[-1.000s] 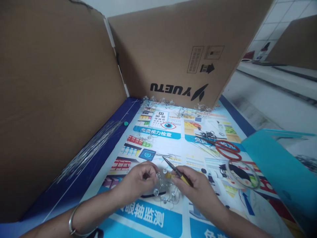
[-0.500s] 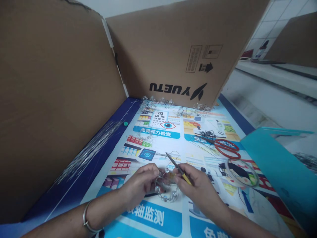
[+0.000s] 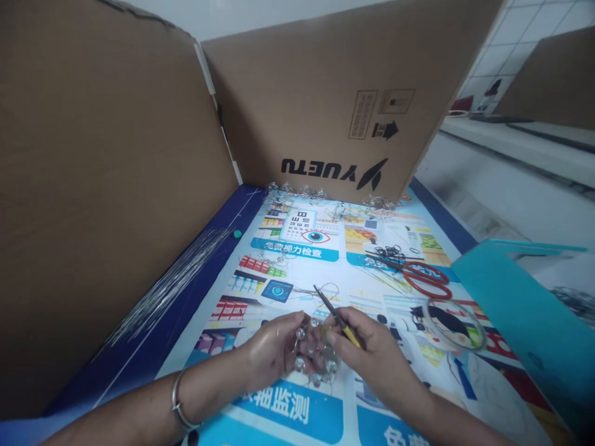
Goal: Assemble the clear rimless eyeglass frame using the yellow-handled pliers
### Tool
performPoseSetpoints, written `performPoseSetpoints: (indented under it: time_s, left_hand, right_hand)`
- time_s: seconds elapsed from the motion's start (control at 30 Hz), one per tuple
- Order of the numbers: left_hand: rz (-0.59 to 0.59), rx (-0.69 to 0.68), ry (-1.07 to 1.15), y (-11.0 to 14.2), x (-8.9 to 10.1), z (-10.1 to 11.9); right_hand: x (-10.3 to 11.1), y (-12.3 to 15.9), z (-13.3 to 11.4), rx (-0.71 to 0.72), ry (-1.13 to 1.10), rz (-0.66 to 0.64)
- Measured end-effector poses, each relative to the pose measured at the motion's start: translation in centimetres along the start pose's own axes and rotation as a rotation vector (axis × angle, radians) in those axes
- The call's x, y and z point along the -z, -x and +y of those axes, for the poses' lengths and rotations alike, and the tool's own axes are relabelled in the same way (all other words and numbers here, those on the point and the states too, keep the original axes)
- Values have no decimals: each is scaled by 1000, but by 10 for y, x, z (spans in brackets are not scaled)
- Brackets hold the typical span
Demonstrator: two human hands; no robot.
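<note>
Between my hands is a ring of clear round beads threaded on thin wire (image 3: pixel 300 364). My left hand (image 3: pixel 274 348) is closed at the ring's left side, some of its fingers hidden behind the beads. In my right hand (image 3: pixel 372 344) lies a slim, dark, pointed tool with a yellow handle (image 3: pixel 331 305), its tip aimed up and left. The fingertips of that hand also touch the ring's right side. Loose thin wire (image 3: pixel 330 286) loops on the printed sheet just beyond my hands.
Red-handled scissors (image 3: pixel 421 275) lie at the right near a small black tangle (image 3: pixel 390 253) and a clear ring-shaped roll (image 3: pixel 481 341). A teal box (image 3: pixel 515 310) stands farther right. Straight wires (image 3: pixel 171 279) line the left. Cardboard walls (image 3: pixel 325 93) rise behind; beaded pieces (image 3: pixel 297 191) sit along their foot.
My left hand has opened somewhat from its pinch, and the beaded ring has turned to show more of its face. My right hand has barely moved, still holding the pointed tool.
</note>
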State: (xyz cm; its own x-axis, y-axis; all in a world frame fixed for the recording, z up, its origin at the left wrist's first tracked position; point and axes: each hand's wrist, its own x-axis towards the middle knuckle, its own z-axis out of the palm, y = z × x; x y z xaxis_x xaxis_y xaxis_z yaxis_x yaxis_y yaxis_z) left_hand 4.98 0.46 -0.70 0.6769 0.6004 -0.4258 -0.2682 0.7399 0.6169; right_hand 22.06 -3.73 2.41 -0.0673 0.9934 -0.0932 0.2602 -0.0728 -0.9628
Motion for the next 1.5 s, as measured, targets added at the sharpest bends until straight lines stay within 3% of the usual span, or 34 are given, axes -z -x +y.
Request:
performPoseSetpoints:
  time_s: [0.17, 0.33, 0.43, 0.67, 0.8, 0.83, 0.9, 0.93, 1.0, 1.07, 1.23, 1.4, 1.47, 1.5]
  left_hand:
    - [-37, 143, 74, -4, 1, 0]
    - [-119, 79, 15, -1, -1, 5]
    - [-87, 42, -36, 1, -1, 7]
    - [141, -183, -341, 1, 12, 23]
    - [302, -587, -748, 22, 8, 34]
    - [281, -685, -937, 30, 4, 36]
    - [63, -865, -1333, 45, -5, 36]
    - [-77, -889, -1519, 51, -9, 34]
    - [-222, -873, -1788, 55, -16, 29]
    - [-240, -842, -1897, 52, -19, 22]
    - [-121, -829, -1914, 37, -21, 11]
    - [-196, -860, -1886, 44, -23, 17]
    - [-109, -891, -1780, 45, -21, 20]
    - [1, -924, -1705, 44, -19, 22]
  right_hand:
    - [-2, 1, -5, -20, -29, -11]
    - [-1, 5, -10, -24, -6, -4]
    - [2, 6, -11, -11, 37, 16]
    - [7, 5, -9, -13, 120, 73]
    - [8, 4, -4, -25, 130, 67]
    - [8, 4, -3, -24, 135, 66]
    - [8, 3, -2, -9, 142, 62]
    - [8, 3, -3, 4, 143, 60]
    - [7, 4, -3, 29, 139, 52]
    - [6, 4, -4, 37, 120, 44]
    - [5, 3, -3, 40, 91, 41]
    - [5, 3, -2, 50, 82, 45]
    - [6, 3, -2, 43, 89, 50]
    - [6, 3, -2, 38, 92, 49]
